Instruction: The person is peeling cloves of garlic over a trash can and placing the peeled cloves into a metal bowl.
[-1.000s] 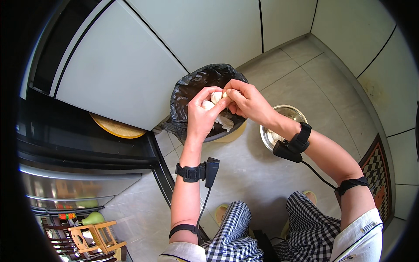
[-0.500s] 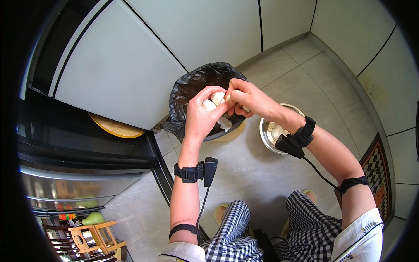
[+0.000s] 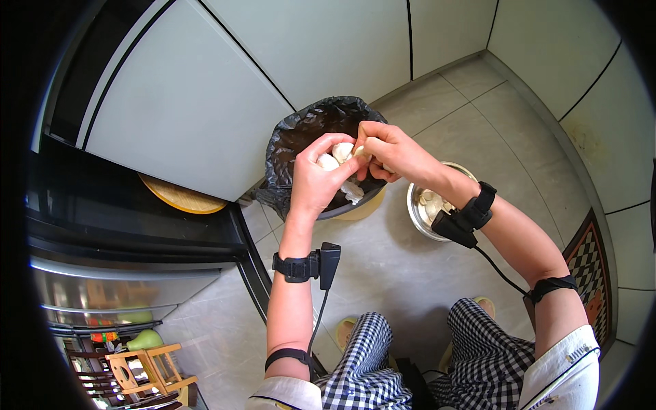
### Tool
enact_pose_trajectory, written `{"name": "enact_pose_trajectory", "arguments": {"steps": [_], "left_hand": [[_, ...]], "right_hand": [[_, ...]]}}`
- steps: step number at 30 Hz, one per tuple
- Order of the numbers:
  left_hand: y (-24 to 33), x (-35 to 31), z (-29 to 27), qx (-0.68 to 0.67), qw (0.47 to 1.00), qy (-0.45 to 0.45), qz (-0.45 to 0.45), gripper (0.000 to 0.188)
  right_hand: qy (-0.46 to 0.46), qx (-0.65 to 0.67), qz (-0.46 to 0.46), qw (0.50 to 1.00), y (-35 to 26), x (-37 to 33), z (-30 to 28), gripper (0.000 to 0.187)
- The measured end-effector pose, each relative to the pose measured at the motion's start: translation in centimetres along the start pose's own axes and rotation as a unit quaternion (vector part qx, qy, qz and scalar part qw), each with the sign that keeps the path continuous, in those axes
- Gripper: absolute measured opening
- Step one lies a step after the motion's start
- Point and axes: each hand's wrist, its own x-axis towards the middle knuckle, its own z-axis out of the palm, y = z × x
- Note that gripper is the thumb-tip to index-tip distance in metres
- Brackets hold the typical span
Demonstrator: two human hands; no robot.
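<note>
My left hand [image 3: 320, 171] curls around white garlic cloves [image 3: 342, 152], which rest in its palm and against the fingers. Fingertips of my right hand [image 3: 387, 152] pinch a pale garlic clove [image 3: 361, 152] where the two hands meet; the fingers partly cover it. Both hands hover over a bin [image 3: 277, 154] lined with a black plastic bag. Below them, a piece of whitish peel [image 3: 352, 193] shows near the bin's front rim. To the right, partly under my right forearm, a metal bowl [image 3: 418, 222] on the floor holds several pale cloves [image 3: 432, 203].
White cabinet fronts [image 3: 198, 96] stand behind and left of the bin. A round wooden board [image 3: 181, 195] lies at the left beside a dark ledge. At lower left are small wooden chairs [image 3: 147, 369]. A checkered mat [image 3: 591, 273] hugs the right wall.
Very little differs. The fingers of my right hand shift slightly at the clove, while both hands stay above the bin.
</note>
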Motion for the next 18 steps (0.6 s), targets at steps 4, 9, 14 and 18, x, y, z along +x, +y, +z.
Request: {"name": "enact_pose_trajectory", "arguments": {"steps": [4, 9, 14, 18], "left_hand": [[0.0, -0.1, -0.1, -0.021, 1.0, -0.005, -0.008, 0.024], [0.3, -0.2, 0.4, 0.002, 1.0, -0.005, -0.017, 0.024], [-0.2, -0.1, -0.2, -0.021, 1.0, -0.008, 0.002, 0.024], [0.5, -0.2, -0.1, -0.027, 0.999, -0.023, -0.01, 0.023]], "right_hand": [[-0.003, 0.015, -0.004, 1.0, 0.1, 0.2, -0.1, 0.015], [0.004, 0.022, -0.007, 1.0, 0.8, 0.3, -0.3, 0.016], [-0.009, 0.052, 0.027, 0.998, 0.1, 0.2, -0.1, 0.012], [-0.02, 0.051, 0.037, 0.998, 0.2, 0.0, -0.5, 0.013]]}}
